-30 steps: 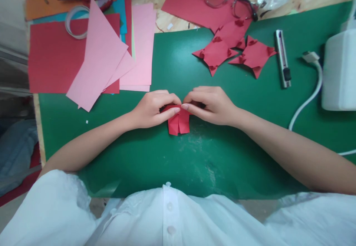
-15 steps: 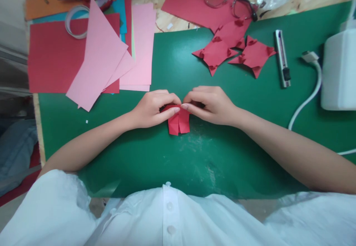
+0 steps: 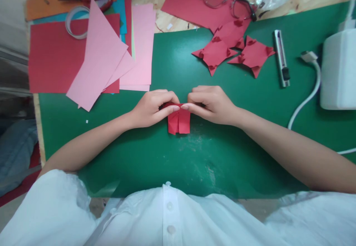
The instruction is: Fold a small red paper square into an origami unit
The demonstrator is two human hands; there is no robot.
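In the head view, we grasp a small folded red paper (image 3: pixel 184 123) over the middle of the green mat (image 3: pixel 139 160). Our left hand (image 3: pixel 154 108) pinches its far edge on the left, and our right hand (image 3: pixel 213 104) pinches that edge on the right, thumbs just beside each other. A slit opens at the near edge. Star-shaped red papers (image 3: pixel 218 53) and a utility knife (image 3: pixel 281 58) lie far right; pink sheets (image 3: pixel 98 56) lie far left.

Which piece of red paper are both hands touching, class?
The small folded piece, split at its near edge, held between the left hand and the right hand. The red stars and flat red sheets lie untouched.
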